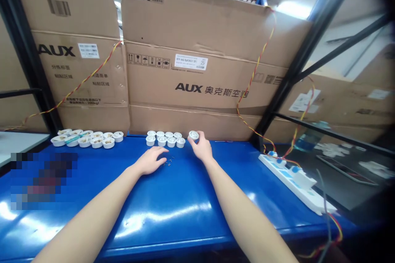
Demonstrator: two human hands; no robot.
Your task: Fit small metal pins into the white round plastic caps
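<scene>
My right hand (202, 146) holds a small round white cup (194, 134) between thumb and fingers, raised at the right end of two short rows of similar white cups (162, 141). My left hand (152, 160) hovers over or rests on the blue table (173, 213), its fingers apart and nothing seen between them. Just right of its fingertips lie several tiny dark pieces (169, 162). Whether the fingers touch any of them cannot be made out.
More white cups (96, 142) with brownish contents stand at the back left, a teal tool (77, 136) across them. Cardboard (197, 90) lines the back. A white power strip (296, 181) with plugs and twisted wires runs along the right edge.
</scene>
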